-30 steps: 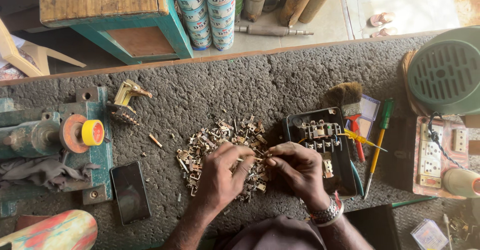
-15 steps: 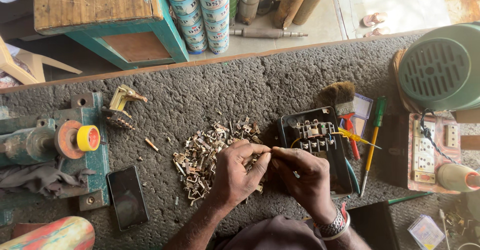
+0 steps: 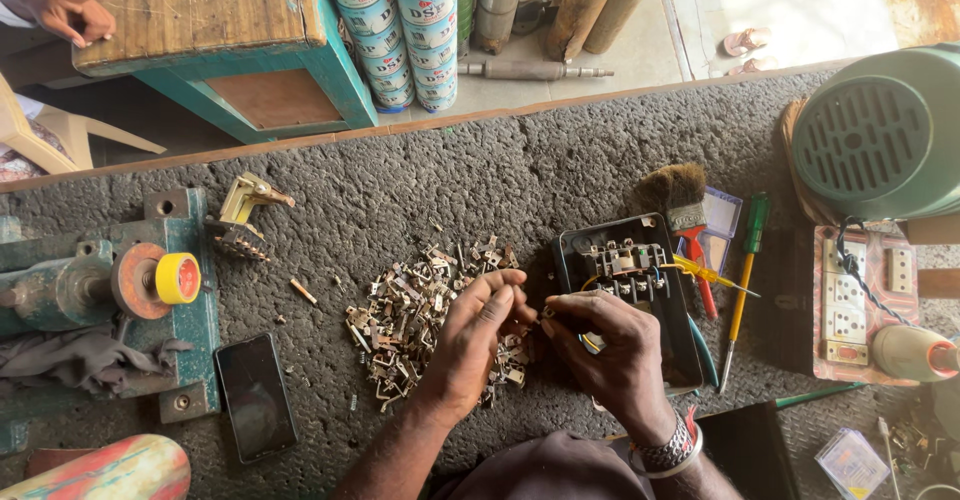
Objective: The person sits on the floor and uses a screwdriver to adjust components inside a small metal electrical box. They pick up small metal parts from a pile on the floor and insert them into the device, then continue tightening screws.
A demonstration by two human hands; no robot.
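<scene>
My left hand (image 3: 478,345) and my right hand (image 3: 612,352) meet fingertip to fingertip over the rough grey bench top, pinching a small metal part (image 3: 546,312) between them. Under and left of my left hand lies a heap of small metal contact pieces (image 3: 410,310). Just beyond my right hand sits an open black switch box (image 3: 630,280) with terminals and wires inside. My right wrist wears a metal bracelet.
A brush (image 3: 678,192), a green screwdriver (image 3: 745,275), a yellow and a red tool lie right of the box. A green fan housing (image 3: 880,130) and a socket board (image 3: 850,300) stand further right. Left: a dark phone (image 3: 255,395), a green machine with yellow tape (image 3: 178,278). Another person's hand (image 3: 72,12) rests on a wooden table.
Both hands have stayed together at the edge of the heap, fingers shifting slightly on the small part. The view has drifted a little; nothing else moved.
</scene>
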